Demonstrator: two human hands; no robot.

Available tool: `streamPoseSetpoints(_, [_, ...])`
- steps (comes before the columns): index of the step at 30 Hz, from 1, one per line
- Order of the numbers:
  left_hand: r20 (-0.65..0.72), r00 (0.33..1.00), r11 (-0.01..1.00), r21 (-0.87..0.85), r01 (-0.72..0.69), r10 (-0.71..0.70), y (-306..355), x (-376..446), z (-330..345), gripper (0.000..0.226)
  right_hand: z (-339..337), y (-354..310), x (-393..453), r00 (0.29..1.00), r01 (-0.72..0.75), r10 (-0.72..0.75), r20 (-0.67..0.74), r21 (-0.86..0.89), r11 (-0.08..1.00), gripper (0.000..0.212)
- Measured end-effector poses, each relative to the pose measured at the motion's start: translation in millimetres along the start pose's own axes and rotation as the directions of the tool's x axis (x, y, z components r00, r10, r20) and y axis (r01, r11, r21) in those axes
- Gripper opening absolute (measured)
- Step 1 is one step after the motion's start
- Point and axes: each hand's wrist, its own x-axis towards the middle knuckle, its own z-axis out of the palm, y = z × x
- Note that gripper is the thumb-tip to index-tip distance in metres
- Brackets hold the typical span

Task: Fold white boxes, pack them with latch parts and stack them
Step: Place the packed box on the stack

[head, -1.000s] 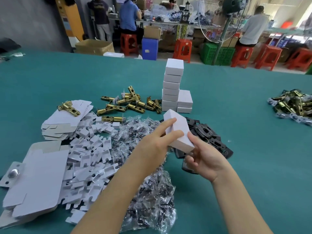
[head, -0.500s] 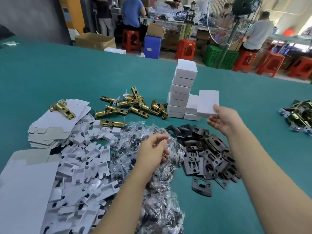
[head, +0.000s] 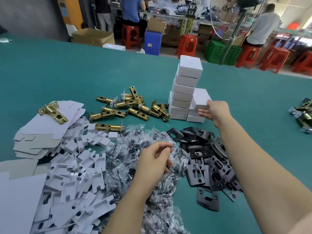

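Observation:
My right hand (head: 217, 112) grips a folded white box (head: 200, 97) by its near right corner and holds it on the short stack (head: 194, 118). That short stack leans against a tall stack of white boxes (head: 185, 85). My left hand (head: 152, 164) hovers low over a heap of clear screw bags (head: 135, 137), its fingers curled down among them. Whether it pinches a bag is not clear. Brass latch bolts (head: 128, 107) lie left of the stacks. Black strike plates (head: 207, 159) lie under my right forearm.
Flat white box blanks (head: 50, 129) carry one brass latch (head: 52, 112) at the left, with white card inserts (head: 81, 174) spread below. Another pile of latches (head: 302, 114) sits at the right edge. The green table (head: 67, 73) stretches back toward stools and people.
My right hand has carried the white box from in front of me out to the short stack. My left hand let go of it and dropped over the screw bags.

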Motion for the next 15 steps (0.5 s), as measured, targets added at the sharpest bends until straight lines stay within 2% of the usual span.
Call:
streamPoseSetpoints(4, [-0.004, 1.0, 1.0, 0.0, -0.003, 0.003, -1.0, 0.9, -0.8, 0.026, 8.2, 5.7, 1.5, 0.998, 0.037, -0.042, 0.047, 0.106, 0.994, 0.051])
streamPoseSetpoints(7, [-0.005, 1.0, 1.0, 0.007, -0.003, 0.003, -1.6, 1.2, -0.5, 0.025, 10.3, 7.2, 1.0, 0.995, 0.04, -0.049, 0.088, 0.099, 0.994, 0.061])
streamPoseSetpoints(10, [-0.006, 1.0, 1.0, 0.013, 0.001, -0.001, -1.6, 1.7, -0.5, 0.025, 6.6, 4.6, -9.1, 0.997, 0.06, -0.063, 0.052, 0.051, 0.997, 0.067])
streamPoseSetpoints(13, [-0.01, 1.0, 1.0, 0.024, -0.004, 0.005, -1.5, 2.2, -0.3, 0.024, -2.4, 2.6, -40.0, 0.983, 0.153, -0.158, -0.096, -0.052, 0.987, 0.06])
streamPoseSetpoints(15, [-0.011, 1.0, 1.0, 0.025, -0.003, 0.004, -1.4, 1.1, -0.9, 0.023, -9.0, 8.0, -80.3, 0.955, 0.257, -0.272, -0.116, -0.126, 0.958, 0.043])
